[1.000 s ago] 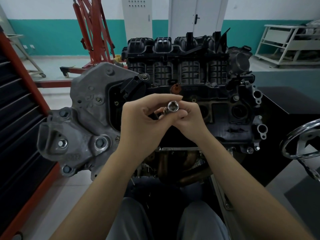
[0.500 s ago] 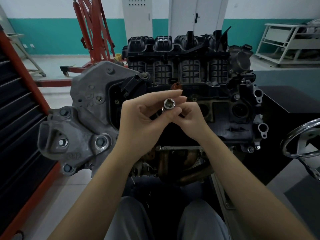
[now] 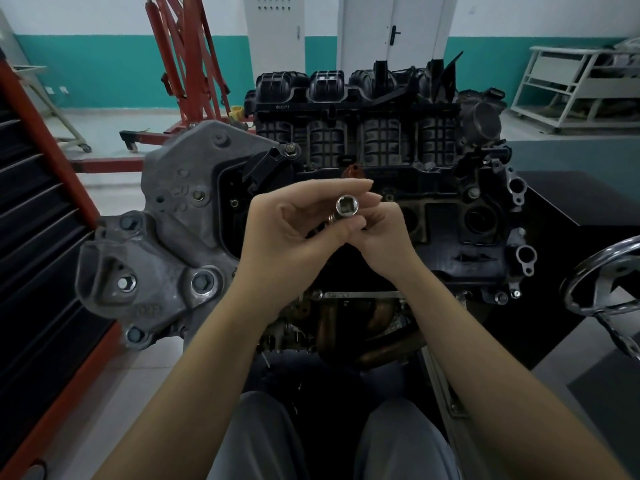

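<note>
The socket [image 3: 347, 206] is held up in mid-air in front of the engine [image 3: 381, 140], its square drive hole turned towards the camera. The left hand [image 3: 294, 233] pinches it between thumb below and straight fingers above. The right hand [image 3: 381, 237], at about 4 o'clock from the socket and touching the left, is curled beneath it, but its fingertips are hidden, so I cannot tell what it grips. A small bright metal piece [image 3: 330, 219] peeps out at the socket's 7 o'clock; what it is I cannot make out. The step in hand looks like checking or readying the socket. The next move likely calls for a drive tool pushed squarely into that hole, or the socket set on a bolt head. At 9 o'clock on the engine sits a grey cast bracket [image 3: 166, 244]. Further out at 9 o'clock a drawer cabinet [image 3: 34, 254] has its drawers closed and its contents hidden. A red hoist [image 3: 187, 64] stands at 11 o'clock and a handwheel [image 3: 602, 282] at 4. At 2 o'clock, a white rack [image 3: 571, 88] holds things too blurred to name.
</note>
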{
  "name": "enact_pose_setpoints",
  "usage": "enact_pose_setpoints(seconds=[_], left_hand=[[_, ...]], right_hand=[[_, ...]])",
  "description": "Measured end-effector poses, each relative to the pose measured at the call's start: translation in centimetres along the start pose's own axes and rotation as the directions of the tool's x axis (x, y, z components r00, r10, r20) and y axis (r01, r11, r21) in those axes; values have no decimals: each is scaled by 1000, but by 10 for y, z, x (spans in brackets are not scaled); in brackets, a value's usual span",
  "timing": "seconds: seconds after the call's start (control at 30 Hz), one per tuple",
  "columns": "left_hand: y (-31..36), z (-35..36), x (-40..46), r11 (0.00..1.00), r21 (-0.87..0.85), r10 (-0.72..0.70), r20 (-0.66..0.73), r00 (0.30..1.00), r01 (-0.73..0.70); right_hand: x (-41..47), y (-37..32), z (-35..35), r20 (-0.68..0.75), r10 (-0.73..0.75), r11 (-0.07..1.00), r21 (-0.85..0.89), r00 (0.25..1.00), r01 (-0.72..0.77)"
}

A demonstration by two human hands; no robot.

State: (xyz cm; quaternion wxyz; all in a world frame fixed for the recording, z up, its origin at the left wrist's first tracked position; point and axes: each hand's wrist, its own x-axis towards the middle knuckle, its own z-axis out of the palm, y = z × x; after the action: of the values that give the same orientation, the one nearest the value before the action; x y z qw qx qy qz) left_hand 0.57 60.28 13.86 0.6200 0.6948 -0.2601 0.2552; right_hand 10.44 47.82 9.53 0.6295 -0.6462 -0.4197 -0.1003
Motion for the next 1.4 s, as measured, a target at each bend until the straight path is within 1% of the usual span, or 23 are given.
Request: enact_pose_setpoints(seconds=[0.1,0.17,0.23,0.3,0.37,0.43,0.5,0.57,0.63,0.7,0.8,0.83,0.87,0.93,1.0,1.07,1.17,1.23,1.3,1.37,1.4], left_hand=[[2,0,1,990,139,32,-24,999,-28],[2,1,0,980,194,61,-77,995,-45],[3,2,0,982,185,53,-103,993,-33],[2,0,-1,995,97,27,-61,998,-21],[1,-2,-1,999,37,32,10,999,-32],[0,-3,-1,997,68,45,43,998,-48],[1,0,-1,987,152,49,-6,999,-48],[1,2,-1,973,227,70,-95,993,-47],[1,2,-2,972,232,81,-130,988,-49],[1,0,-2,988,145,61,-100,993,-46],[1,-5,-3,1000,14,13,-10,1000,-13],[1,-5,-2,1000,15,5,10,1000,-5],[1,-5,-2,999,52,5,9,1000,-5],[2,-2,-2,982,186,41,-41,998,-33],[2,-1,-2,968,246,74,-107,991,-46],[3,-1,-1,975,218,76,-113,991,-50],[1,-4,-2,997,76,34,-29,999,-32],[-1,-4,-2,999,32,17,21,1000,-18],[-3,-4,-1,996,86,30,19,999,-32],[-4,-2,-2,982,182,60,-48,997,-50],[-4,-1,-2,979,199,68,-89,994,-49]], right_hand=[[0,6,0,-65,4,999,-36,998,-6],[0,6,0,-60,-1,999,-39,998,-1],[0,2,0,-20,-32,999,-29,999,31],[-1,-4,1,36,-34,999,-41,999,36],[0,-2,2,18,-13,999,-41,1000,14],[0,4,0,-37,-6,999,-44,999,4],[-1,5,0,-73,17,999,-44,997,-20],[-1,5,-1,-74,29,999,-27,997,-31],[-1,4,-1,-65,10,1000,-12,998,-10],[-1,1,-1,-9,-13,1000,-22,1000,13],[0,2,0,-1,-7,1000,-23,1000,7],[0,3,0,-24,-7,1000,-24,1000,7],[0,5,0,-43,-1,1000,-21,999,1],[0,7,0,-76,15,1000,-26,997,-17],[0,7,0,-75,10,999,-30,997,-12],[0,5,-1,-32,-12,1000,-7,999,11],[0,-3,1,44,-1,1000,7,999,0],[1,-1,1,20,18,1000,18,1000,-19],[2,4,0,-29,19,1000,-3,999,-19],[1,8,0,-44,23,1000,-12,999,-24],[1,8,0,-48,24,1000,-5,999,-24]])
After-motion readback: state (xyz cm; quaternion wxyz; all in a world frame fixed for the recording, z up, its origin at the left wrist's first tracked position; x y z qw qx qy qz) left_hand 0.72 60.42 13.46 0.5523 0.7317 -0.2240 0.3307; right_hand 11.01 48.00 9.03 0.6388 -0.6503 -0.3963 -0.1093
